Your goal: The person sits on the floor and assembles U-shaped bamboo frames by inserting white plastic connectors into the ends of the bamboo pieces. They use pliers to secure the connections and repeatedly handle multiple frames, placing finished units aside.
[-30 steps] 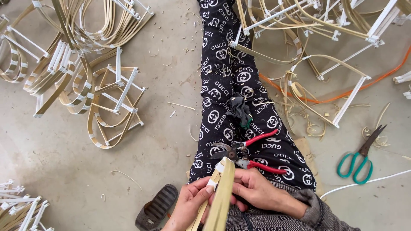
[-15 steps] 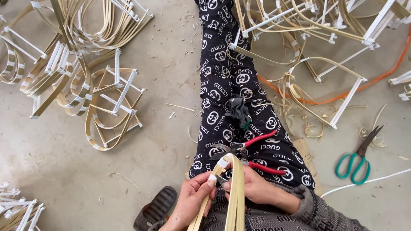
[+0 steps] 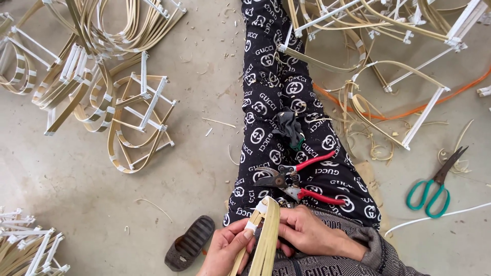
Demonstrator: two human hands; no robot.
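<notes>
While the left hand pinches the white-taped end of the bamboo strips over the lap, the right hand closes its fingers around them; holding the strips flush should keep the tape tight. Red-handled pruners rest just beyond.

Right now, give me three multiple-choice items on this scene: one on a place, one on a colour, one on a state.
1. Where do the red-handled pruning shears lie?
A. on the lap
B. on the floor by the sandal
C. in a hand

2. What colour are the handles of the scissors?
A. red
B. green
C. black

3. How do the hands stand to the bamboo strip bundle?
A. both on it
B. one only
C. neither

Key: 1 A, they rest on the patterned trousers; 2 B, green loops on the floor; 3 A, left hand and right hand both grip it.
</notes>
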